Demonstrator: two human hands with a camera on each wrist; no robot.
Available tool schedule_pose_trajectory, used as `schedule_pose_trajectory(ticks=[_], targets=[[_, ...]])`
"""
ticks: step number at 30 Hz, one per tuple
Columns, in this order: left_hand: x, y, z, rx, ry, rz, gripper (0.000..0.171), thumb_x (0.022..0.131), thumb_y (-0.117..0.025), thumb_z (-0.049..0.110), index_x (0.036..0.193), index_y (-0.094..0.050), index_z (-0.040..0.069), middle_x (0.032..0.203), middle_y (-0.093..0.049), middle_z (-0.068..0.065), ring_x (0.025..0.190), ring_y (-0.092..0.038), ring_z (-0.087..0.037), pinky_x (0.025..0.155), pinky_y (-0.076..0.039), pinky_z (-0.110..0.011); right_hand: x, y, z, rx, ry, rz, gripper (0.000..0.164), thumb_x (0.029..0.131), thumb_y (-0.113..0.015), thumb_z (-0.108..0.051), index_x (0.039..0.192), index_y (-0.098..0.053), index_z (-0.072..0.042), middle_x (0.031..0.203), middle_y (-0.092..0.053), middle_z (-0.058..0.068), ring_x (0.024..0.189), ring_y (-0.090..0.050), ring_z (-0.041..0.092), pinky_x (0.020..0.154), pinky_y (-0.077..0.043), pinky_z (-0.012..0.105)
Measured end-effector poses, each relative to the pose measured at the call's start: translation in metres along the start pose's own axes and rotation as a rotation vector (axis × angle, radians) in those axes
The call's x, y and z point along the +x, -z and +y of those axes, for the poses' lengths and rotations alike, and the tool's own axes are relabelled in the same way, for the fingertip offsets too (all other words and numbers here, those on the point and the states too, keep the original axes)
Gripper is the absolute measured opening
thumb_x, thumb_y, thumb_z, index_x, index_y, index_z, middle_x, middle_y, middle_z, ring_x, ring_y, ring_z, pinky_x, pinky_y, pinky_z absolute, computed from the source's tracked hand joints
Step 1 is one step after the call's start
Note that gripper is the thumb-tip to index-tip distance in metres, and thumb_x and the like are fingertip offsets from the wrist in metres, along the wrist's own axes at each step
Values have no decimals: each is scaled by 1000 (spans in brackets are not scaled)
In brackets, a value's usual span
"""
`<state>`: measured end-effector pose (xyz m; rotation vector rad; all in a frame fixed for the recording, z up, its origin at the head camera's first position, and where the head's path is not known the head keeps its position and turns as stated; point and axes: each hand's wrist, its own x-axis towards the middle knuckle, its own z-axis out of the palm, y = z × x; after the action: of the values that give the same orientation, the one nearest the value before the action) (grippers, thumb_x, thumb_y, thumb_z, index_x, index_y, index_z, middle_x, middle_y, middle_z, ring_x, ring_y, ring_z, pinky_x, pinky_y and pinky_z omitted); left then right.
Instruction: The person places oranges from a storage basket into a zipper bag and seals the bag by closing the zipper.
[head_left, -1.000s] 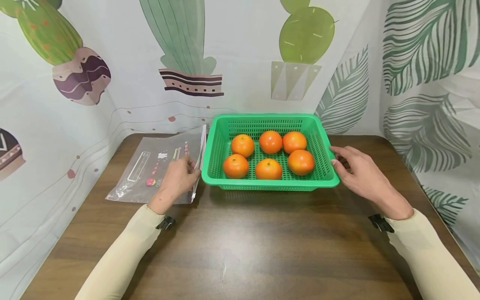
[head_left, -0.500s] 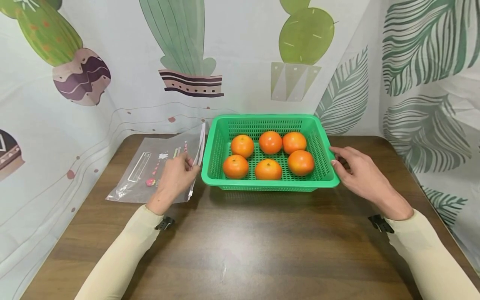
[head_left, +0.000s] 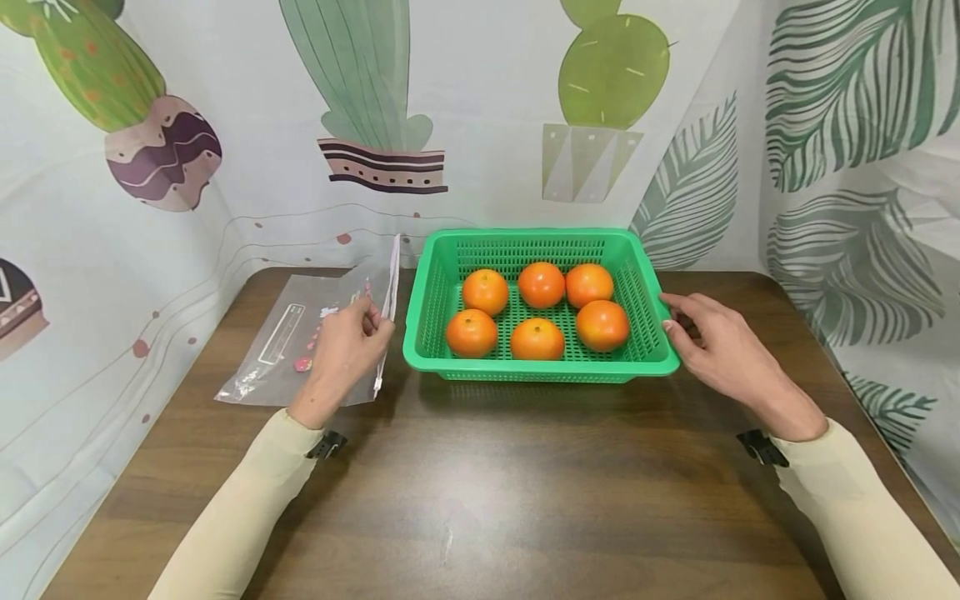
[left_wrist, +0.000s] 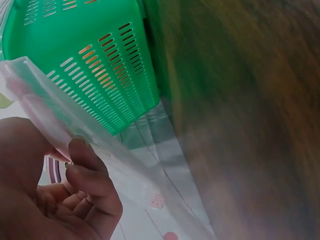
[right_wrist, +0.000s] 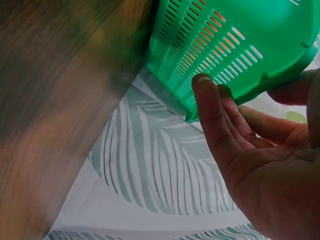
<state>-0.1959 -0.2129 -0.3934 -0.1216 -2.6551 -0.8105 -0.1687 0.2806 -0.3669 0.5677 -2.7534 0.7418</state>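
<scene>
My left hand [head_left: 341, 354] pinches the zip edge of a clear zip bag [head_left: 258, 367] with printed pictures, left of the basket. In the left wrist view the bag's edge [left_wrist: 105, 132] runs past my thumb and fingers and stands up off the table. A green plastic basket [head_left: 517, 367] with slotted walls holds several round, shiny orange fruits [head_left: 537, 337]. At its right end, my right hand [head_left: 716, 346] holds the rim. The right wrist view shows the thumb at the rim and the other fingers below it, beside the slotted wall.
The brown wooden table [head_left: 525, 483] stretches in front of the basket and bag. Behind it hangs a white cloth [head_left: 495, 100] printed with cacti and leaves, close to the basket's back rim.
My left hand has drawn the bag's zip edge a little to the left, and a gap now shows between it and the basket. My right hand and the basket stay put.
</scene>
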Motion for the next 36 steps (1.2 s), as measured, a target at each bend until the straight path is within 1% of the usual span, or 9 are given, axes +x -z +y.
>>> schedule_pose_trajectory(ticks=[6,11,13,18,20,22,28,32,36], targets=[[1,0,1,-33,-7,36,6,88,-60,14,84,-61,11,68,-63,-3,63,-58,-22,52,-41,-36,0,1,0,1,7,-2,42,105,-60,-8,145,-58,6,110,-67,13,92,-68,22,72,-59,36],[2,3,3,-65,-7,67,3,89,-61,13,86,-63,11,71,-67,-4,64,-61,-21,57,-45,-35,0,1,0,-3,7,-6,42,105,-60,-8,145,-58,6,110,-67,13,93,-68,22,72,-59,35],[2,4,3,-71,-15,75,3,88,-61,13,87,-63,11,72,-67,-4,64,-61,-21,59,-46,-35,0,1,1,-3,10,-4,42,105,-61,-8,145,-58,6,110,-67,13,92,-68,22,71,-58,32],[1,9,6,-82,-15,78,4,88,-60,12,86,-63,11,74,-68,-5,64,-62,-19,57,-46,-34,0,0,3,1,37,5,42,104,-62,-6,143,-58,9,109,-67,15,91,-69,24,70,-53,19],[1,11,8,-85,-8,72,4,88,-60,13,86,-63,11,75,-68,-5,64,-61,-19,56,-46,-34,0,0,4,2,40,5,42,104,-62,-6,143,-57,10,109,-67,16,91,-69,24,69,-52,17],[1,13,9,-86,-5,67,4,89,-61,13,86,-64,11,76,-69,-5,63,-61,-18,56,-46,-34,0,0,4,-2,34,3,42,105,-62,-7,143,-57,9,110,-67,15,92,-69,24,70,-53,18],[1,16,11,-77,-25,80,4,89,-62,12,85,-64,11,74,-69,-5,59,-59,-17,55,-44,-33,0,1,2,-6,5,-13,42,106,-61,-9,145,-57,7,111,-67,14,93,-68,24,71,-58,31],[2,18,13,-74,-30,84,4,89,-62,14,85,-64,12,74,-69,-4,58,-58,-15,54,-43,-33,0,1,3,-4,19,-8,42,106,-61,-8,145,-57,9,110,-67,15,93,-69,25,71,-58,30],[3,20,16,-83,-25,70,5,90,-63,16,86,-65,13,75,-69,-3,58,-58,-14,54,-42,-33,0,0,4,-2,36,11,42,105,-62,-7,144,-58,8,109,-67,14,92,-70,24,71,-56,25]])
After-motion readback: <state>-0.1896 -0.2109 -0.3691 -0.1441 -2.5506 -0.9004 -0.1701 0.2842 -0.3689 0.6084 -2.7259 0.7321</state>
